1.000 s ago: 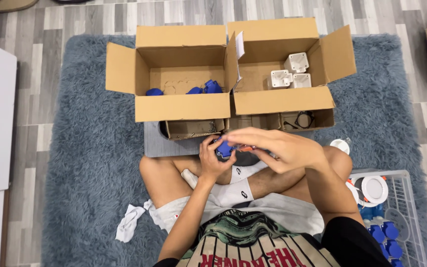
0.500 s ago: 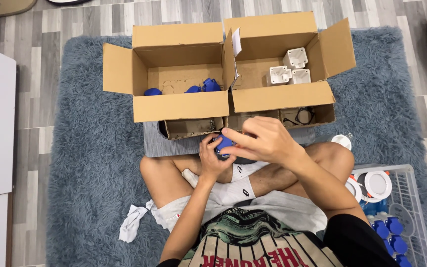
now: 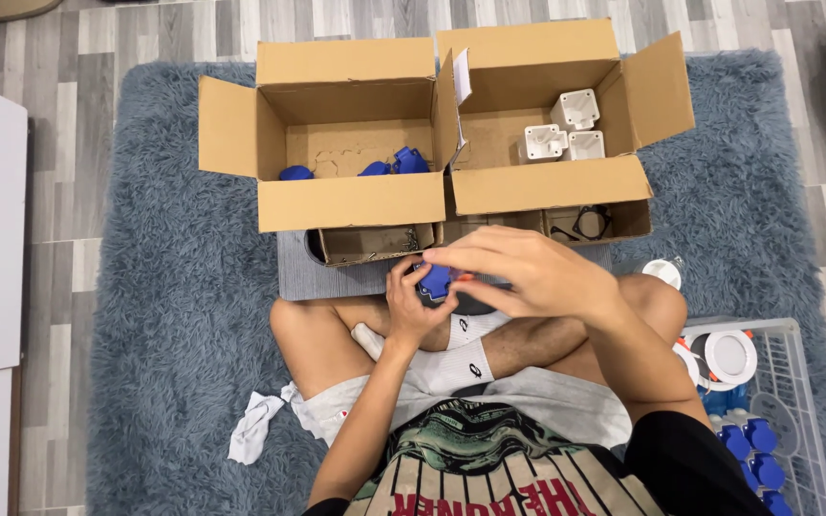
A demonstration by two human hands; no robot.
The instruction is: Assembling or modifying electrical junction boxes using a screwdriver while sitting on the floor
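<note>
1. Your left hand (image 3: 413, 306) is sitting just below the middle of the frame, its fingers curled tight around a small blue plastic part (image 3: 435, 280) and holding it above your crossed legs.
2. Your right hand (image 3: 528, 272) is reaching across from the right and covering the same blue part from above, fingertips pinched together at its right edge; whether they are gripping the part itself or a small orange bit beside it, you cannot tell.
3. Directly under both hands, a dark grey mat (image 3: 303, 277) is lying on the shaggy blue-grey rug (image 3: 164, 287).
4. Just above your hands, a low cardboard tray (image 3: 365, 244) is holding small metal bits.
5. In the upper middle of the frame, two open cardboard boxes are standing side by side and touching: the left box (image 3: 346, 201) is holding more blue parts (image 3: 394, 162), the right box (image 3: 547, 186) three white square parts (image 3: 561, 129).
6. At the lower right, a white wire basket (image 3: 795, 382) is holding round white lids and blue pieces.
7. At the lower left, a crumpled white cloth (image 3: 252, 425) is lying on the rug.
</note>
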